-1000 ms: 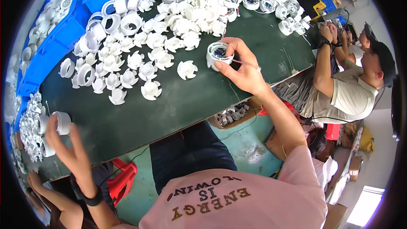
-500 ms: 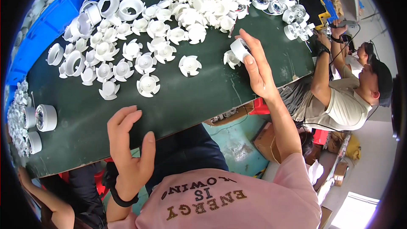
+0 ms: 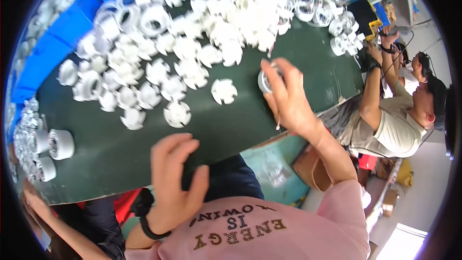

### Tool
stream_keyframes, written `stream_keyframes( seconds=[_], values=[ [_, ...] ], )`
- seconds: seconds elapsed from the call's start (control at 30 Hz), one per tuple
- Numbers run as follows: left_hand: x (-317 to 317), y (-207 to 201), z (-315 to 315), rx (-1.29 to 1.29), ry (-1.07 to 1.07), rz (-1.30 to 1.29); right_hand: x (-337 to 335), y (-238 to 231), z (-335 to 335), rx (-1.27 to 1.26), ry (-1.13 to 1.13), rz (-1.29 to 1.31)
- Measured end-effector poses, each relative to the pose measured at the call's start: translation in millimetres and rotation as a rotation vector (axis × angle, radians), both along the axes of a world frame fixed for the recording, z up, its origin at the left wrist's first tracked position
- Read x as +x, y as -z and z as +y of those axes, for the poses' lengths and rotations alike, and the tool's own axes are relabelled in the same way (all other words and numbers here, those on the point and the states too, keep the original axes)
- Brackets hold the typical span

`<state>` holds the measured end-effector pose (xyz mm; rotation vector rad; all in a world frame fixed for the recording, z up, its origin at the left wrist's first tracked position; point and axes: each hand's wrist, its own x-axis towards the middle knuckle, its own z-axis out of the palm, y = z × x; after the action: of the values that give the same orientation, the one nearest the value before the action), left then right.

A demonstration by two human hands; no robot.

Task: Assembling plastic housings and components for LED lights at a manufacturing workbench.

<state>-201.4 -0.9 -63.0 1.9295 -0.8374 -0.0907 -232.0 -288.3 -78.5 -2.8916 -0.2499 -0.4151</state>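
Observation:
My right hand [image 3: 291, 96] is closed around a white round fan housing [image 3: 263, 83] above the green tabletop, its fingers covering much of it. A thin wire with a small white plug [image 3: 277, 126] hangs below this hand. Nothing is in my left hand [image 3: 175, 178], which is over the near table edge with fingers apart. Between the hands, a single white fan wheel [image 3: 224, 91] lies on the table. Another fan wheel [image 3: 177, 114] lies beyond my left hand, at the near side of several more.
A large heap of white fan wheels [image 3: 236, 19] covers the far middle of the green table [image 3: 115, 163]. White rings [image 3: 155, 20] stand beside blue bins [image 3: 57, 43]. Assembled round units [image 3: 61, 144] are at left. A co-worker [image 3: 385, 115] works at right; another person's arm [image 3: 62, 224] shows lower left.
My right hand has turned palm down over the housing, and the fan wheel beside it is no longer visible. My left hand has shifted right and nearer. The whole view has moved slightly.

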Motion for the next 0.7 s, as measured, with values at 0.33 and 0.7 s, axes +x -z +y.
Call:
stream_keyframes(
  seconds=[0.33, 0.7],
  values=[
    [-1.0, -11.6, -7.0, -0.135, -0.092, 0.156, 9.8, -61.9, 81.4, 0.628, -0.298, 0.212],
    [7.0, -2.4, 51.0, -0.462, -0.063, 0.544, 241.8, -31.4, 65.5, 0.066, -0.177, -0.245]
  ],
)
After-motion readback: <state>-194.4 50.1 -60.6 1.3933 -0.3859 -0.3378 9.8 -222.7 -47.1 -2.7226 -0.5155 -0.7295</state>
